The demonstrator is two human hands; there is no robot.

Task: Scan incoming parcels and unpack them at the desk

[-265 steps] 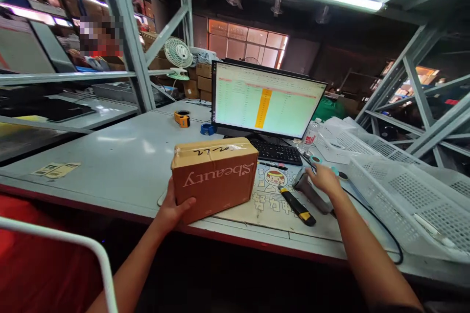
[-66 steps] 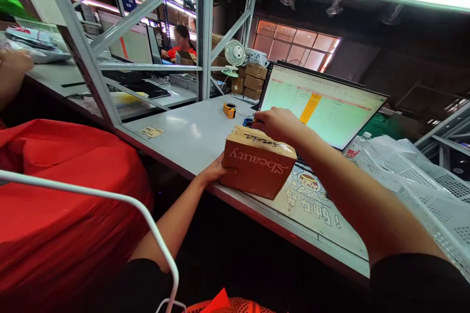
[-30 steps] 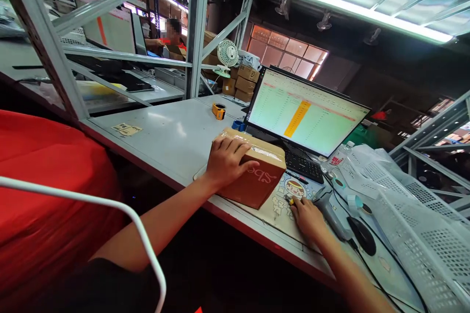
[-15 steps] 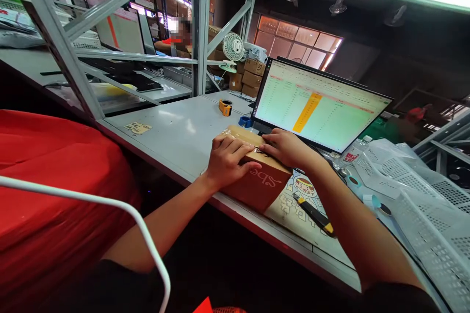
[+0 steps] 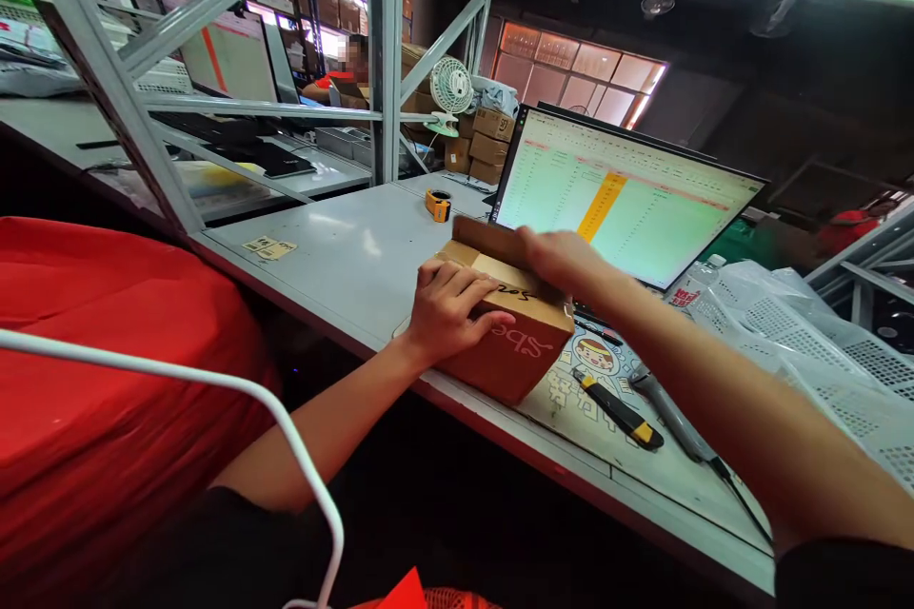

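Observation:
A brown cardboard box (image 5: pixel 492 366) with pale printed lettering stands at the front edge of the table. My left hand (image 5: pixel 453 312) grips its near top edge, fingers across the top and thumb against the front side. On the far side, a long flap (image 5: pixel 482 236) is raised. My right hand (image 5: pixel 557 259) is closed on that flap, its fingertips partly hidden behind the cardboard. Black handwriting shows on the box top between the hands. To the right of the box lies a black and yellow utility knife (image 5: pixel 620 414) on a cartoon-printed mat (image 5: pixel 564 419).
Behind the box stands a lit screen (image 5: pixel 643 209). An orange tape roll (image 5: pixel 438 206) and paper labels (image 5: pixel 269 248) lie on the table (image 5: pixel 335 252). A grey corded handheld device (image 5: pixel 675 419) and white perforated baskets (image 5: pixel 806 333) are on the right. A metal frame (image 5: pixel 389 67) rises behind.
My right hand has moved from the box top to the far side, and the far flap now stands raised. My left hand stays on the box. The grey device has come into view.

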